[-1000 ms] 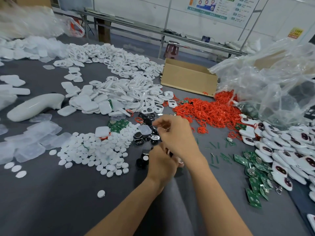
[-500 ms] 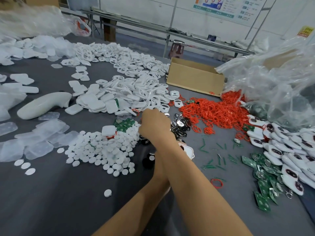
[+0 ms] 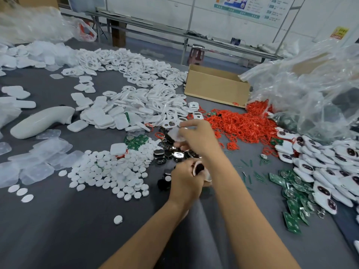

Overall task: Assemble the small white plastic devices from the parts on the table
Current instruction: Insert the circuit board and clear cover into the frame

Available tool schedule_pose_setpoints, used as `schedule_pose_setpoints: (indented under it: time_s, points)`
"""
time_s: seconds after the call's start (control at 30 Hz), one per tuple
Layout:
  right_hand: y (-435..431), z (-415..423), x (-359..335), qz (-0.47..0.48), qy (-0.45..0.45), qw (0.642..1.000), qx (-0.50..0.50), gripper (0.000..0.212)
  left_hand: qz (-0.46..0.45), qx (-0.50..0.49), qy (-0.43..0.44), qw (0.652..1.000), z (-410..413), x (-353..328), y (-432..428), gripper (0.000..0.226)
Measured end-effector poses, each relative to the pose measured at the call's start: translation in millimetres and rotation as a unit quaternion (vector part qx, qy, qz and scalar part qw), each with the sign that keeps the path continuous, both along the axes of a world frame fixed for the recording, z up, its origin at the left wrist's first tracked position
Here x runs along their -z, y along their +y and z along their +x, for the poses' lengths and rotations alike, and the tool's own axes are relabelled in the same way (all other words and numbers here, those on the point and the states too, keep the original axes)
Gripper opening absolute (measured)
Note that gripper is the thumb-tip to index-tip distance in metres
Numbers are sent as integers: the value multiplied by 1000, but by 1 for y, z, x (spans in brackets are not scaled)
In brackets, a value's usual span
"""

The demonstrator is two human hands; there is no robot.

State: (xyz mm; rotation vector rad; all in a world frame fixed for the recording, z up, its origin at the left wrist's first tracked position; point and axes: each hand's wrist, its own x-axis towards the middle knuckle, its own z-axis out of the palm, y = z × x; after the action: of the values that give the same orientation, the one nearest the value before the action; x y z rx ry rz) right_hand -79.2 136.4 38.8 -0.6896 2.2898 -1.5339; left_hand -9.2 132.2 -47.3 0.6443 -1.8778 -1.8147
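Holding a part-built white device point(image 3: 198, 168) just above the tabletop point(image 3: 58, 230), the left hand point(image 3: 184, 183) curls its fingers round the shell, whose dark oval window faces up. Just beyond it, the right hand point(image 3: 200, 138) pinches a thin translucent cover point(image 3: 175, 134) between thumb and fingertips, over a heap of dark shiny parts point(image 3: 171, 152). The step in hand looks like fetching the next piece for this shell. Next, the cover likely has to be brought to the device, squared up and pressed home. White discs point(image 3: 108, 171) lie to the left, red rings point(image 3: 242, 127) and green boards point(image 3: 293, 191) to the right.
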Motion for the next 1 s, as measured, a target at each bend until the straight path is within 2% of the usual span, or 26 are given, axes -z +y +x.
schedule_pose_setpoints:
  time_s: [0.03,0.1,0.3,0.43,0.67,0.73,0.87,1.0]
  points:
    - [15,-2,-1,-67,-86,994,3,20,33,9,21,999,1,0,1,18]
    - [48,-7,4,-146,-146,978,-4,27,63,18,38,997,1,-2,2,23]
    - [106,-1,30,-180,-123,976,4,21,108,21,39,993,0,-5,1,26]
    - [108,7,33,-154,-103,982,19,14,123,21,38,991,1,-8,0,24]
    - [103,11,35,-162,-107,981,17,11,144,29,40,988,2,-11,1,21]
    - [105,9,37,-142,-69,987,32,17,150,34,40,987,2,-11,0,19]
    - [106,4,40,-33,78,994,67,24,158,59,33,985,3,-12,-2,29]
    - [104,7,37,-35,126,988,77,23,137,101,22,985,8,-14,-5,43]
